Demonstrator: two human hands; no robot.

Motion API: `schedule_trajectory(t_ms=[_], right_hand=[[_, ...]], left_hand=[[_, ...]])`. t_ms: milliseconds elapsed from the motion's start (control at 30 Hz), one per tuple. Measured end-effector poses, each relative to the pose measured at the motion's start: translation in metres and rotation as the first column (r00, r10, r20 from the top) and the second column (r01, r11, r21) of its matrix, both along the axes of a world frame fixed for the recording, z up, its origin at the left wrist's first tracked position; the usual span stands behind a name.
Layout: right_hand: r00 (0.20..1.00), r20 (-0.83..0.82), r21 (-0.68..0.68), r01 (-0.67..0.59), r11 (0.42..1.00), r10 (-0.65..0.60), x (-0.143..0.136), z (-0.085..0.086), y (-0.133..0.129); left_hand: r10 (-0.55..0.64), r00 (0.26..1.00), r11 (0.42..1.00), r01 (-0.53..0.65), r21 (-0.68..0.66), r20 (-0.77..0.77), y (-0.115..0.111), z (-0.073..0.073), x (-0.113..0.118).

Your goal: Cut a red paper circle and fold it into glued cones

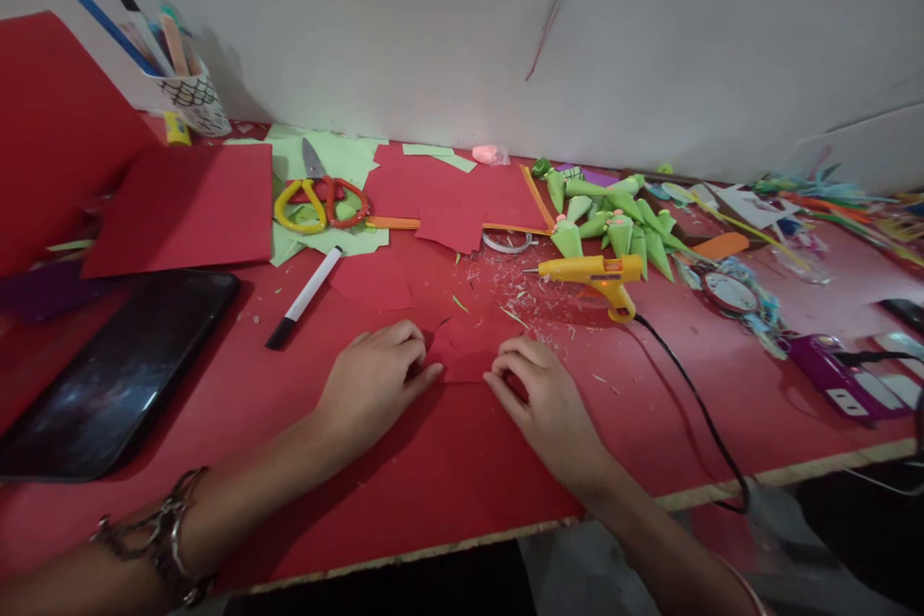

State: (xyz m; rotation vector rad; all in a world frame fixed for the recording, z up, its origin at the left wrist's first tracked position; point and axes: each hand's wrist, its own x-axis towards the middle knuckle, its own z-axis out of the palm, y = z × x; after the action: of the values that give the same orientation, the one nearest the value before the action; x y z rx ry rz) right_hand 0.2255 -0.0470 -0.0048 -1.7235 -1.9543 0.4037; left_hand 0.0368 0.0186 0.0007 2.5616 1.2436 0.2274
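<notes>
A small piece of red paper lies low over the red tabletop between my two hands. My left hand pinches its left edge, fingers curled toward the thumb. At the right edge, the thumb and fingers of my right hand close on the same paper. Another red paper piece rests just beyond my left hand. A white marker with a black cap lies to the left of it. Beyond my right hand a yellow glue gun lies on its side, nozzle pointing left.
Scissors lie on green paper at the back. Green paper cones are heaped behind the glue gun, whose black cord drops over the front edge. A black tablet or phone, pen cup and purple power strip flank the workspace.
</notes>
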Motion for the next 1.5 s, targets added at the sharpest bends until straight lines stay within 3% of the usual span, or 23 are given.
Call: schedule_trajectory(t_ms=[167, 500, 833, 900, 1000, 1100, 1233, 1500], right_hand=[[1.0, -0.01, -0.015, 0.016, 1.0, -0.016, 0.0, -0.001, 0.001], [0.999, -0.019, 0.0, 0.026, 1.0, -0.026, 0.0, -0.002, 0.0], [0.999, 0.015, 0.004, 0.051, 0.999, -0.051, -0.002, 0.001, 0.0], [0.999, 0.012, 0.003, 0.045, 0.999, -0.045, -0.001, 0.001, 0.0], [0.999, 0.008, -0.011, 0.032, 0.999, -0.032, -0.001, 0.0, 0.0], [0.999, 0.017, -0.013, 0.036, 0.999, -0.035, -0.002, 0.001, 0.0], [0.998, 0.031, 0.006, 0.056, 0.998, -0.056, -0.004, 0.001, 0.0], [0.997, -0.035, -0.012, 0.063, 0.998, -0.064, 0.005, 0.001, -0.004]], left_hand=[[0.002, 0.998, 0.997, 0.004, 0.081, -0.07, -0.002, 0.0, 0.002], [0.062, 0.988, 0.994, -0.048, 0.098, -0.144, -0.002, 0.002, 0.004], [0.074, 0.992, 0.995, -0.066, 0.08, -0.105, -0.001, 0.0, 0.007], [0.004, 1.0, 0.989, -0.004, 0.147, -0.001, -0.002, 0.0, 0.005], [-0.306, 0.95, 0.927, 0.284, 0.245, 0.056, -0.007, -0.001, -0.001], [-0.537, 0.844, 0.834, 0.53, 0.152, 0.001, -0.014, -0.003, -0.006], [-0.548, 0.836, 0.836, 0.549, 0.0, -0.028, -0.015, -0.004, -0.008], [-0.529, 0.848, 0.846, 0.526, -0.084, -0.019, -0.014, -0.004, -0.008]])
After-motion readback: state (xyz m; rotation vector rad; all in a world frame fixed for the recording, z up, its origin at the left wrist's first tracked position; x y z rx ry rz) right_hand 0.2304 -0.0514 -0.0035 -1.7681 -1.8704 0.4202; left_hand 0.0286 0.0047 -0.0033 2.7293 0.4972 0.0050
